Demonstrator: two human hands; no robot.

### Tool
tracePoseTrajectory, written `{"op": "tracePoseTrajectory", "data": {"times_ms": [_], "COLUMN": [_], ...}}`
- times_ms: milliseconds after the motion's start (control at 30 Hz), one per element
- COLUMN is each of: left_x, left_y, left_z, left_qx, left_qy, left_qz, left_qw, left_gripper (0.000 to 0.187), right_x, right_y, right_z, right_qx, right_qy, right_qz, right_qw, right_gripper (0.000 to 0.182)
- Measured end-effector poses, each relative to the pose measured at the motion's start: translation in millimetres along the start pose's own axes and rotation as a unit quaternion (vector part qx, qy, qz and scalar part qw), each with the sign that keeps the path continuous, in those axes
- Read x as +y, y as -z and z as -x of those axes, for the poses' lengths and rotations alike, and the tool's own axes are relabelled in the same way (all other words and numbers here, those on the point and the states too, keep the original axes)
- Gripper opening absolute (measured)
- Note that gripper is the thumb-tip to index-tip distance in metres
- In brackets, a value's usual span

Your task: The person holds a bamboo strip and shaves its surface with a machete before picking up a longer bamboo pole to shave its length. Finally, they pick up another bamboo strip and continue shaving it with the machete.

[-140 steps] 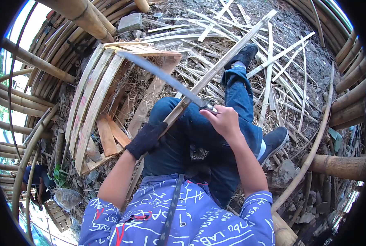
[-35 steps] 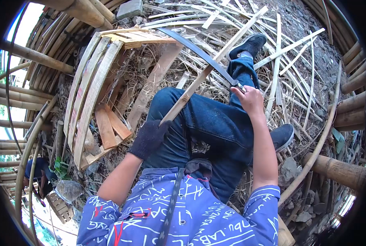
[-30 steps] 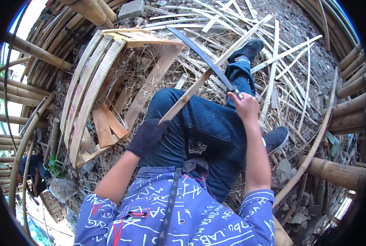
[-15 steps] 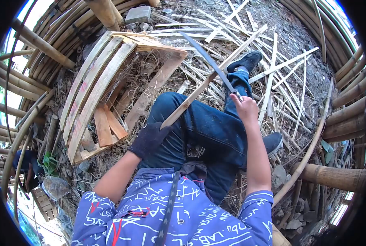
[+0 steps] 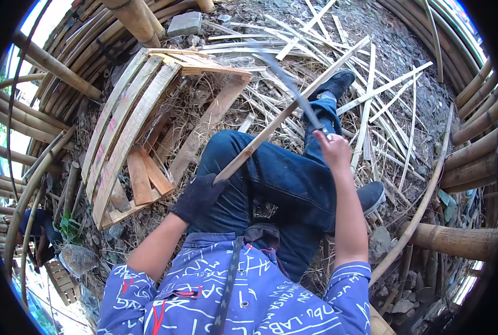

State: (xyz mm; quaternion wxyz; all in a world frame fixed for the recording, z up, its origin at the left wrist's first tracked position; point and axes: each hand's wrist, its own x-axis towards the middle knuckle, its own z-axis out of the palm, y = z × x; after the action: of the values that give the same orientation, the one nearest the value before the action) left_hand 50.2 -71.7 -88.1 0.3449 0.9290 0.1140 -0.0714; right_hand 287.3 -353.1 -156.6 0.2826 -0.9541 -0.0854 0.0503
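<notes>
My left hand (image 5: 199, 196), in a dark glove, is closed round the lower end of a long bamboo strip (image 5: 271, 127) by my left knee. The strip slants up and right across my legs toward the ground beyond my foot. My bare right hand (image 5: 334, 149) is closed on the handle of a long knife (image 5: 298, 96). Its blade points up and left, crosses the strip near its middle and is blurred toward the tip. Whether blade and strip touch, I cannot tell.
A slatted wooden crate (image 5: 134, 111) lies at the left. Cut bamboo strips (image 5: 366, 106) are scattered on the ground ahead. Bamboo poles (image 5: 455, 241) stand or lie at both sides. A grey block (image 5: 185, 24) is at the top. Another person (image 5: 35, 234) is partly visible at the far left.
The knife and my right hand have shifted slightly, and the blade is more blurred. My left hand and the strip's lower end have moved a little down and left.
</notes>
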Motion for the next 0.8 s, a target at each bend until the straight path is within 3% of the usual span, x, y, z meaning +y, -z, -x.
{"op": "tracePoseTrajectory", "data": {"times_ms": [67,167,333,433,800], "left_x": [-4,-4,0,8,0], "left_y": [-3,-5,-9,-2,11], "left_z": [-2,-4,-4,4,16], "left_qx": [0.007,0.010,0.033,0.035,0.125], "left_qy": [0.031,0.000,0.035,0.025,-0.007], "left_qz": [-0.001,0.010,0.009,0.017,-0.086], "left_qw": [0.999,1.000,0.999,0.999,0.988], "left_gripper": [0.037,0.035,0.034,0.032,0.023], "right_x": [3,1,-45,-65,-109], "right_y": [4,12,-1,-13,-14], "right_z": [-4,0,49,73,90], "right_qx": [0.016,0.043,-0.032,-0.061,-0.069], "right_qy": [-0.035,-0.046,-0.018,0.055,0.103], "right_qz": [-0.004,-0.068,-0.100,-0.064,-0.123], "right_qw": [0.999,0.996,0.994,0.995,0.985], "right_gripper": [0.073,0.075,0.069,0.068,0.071]}}
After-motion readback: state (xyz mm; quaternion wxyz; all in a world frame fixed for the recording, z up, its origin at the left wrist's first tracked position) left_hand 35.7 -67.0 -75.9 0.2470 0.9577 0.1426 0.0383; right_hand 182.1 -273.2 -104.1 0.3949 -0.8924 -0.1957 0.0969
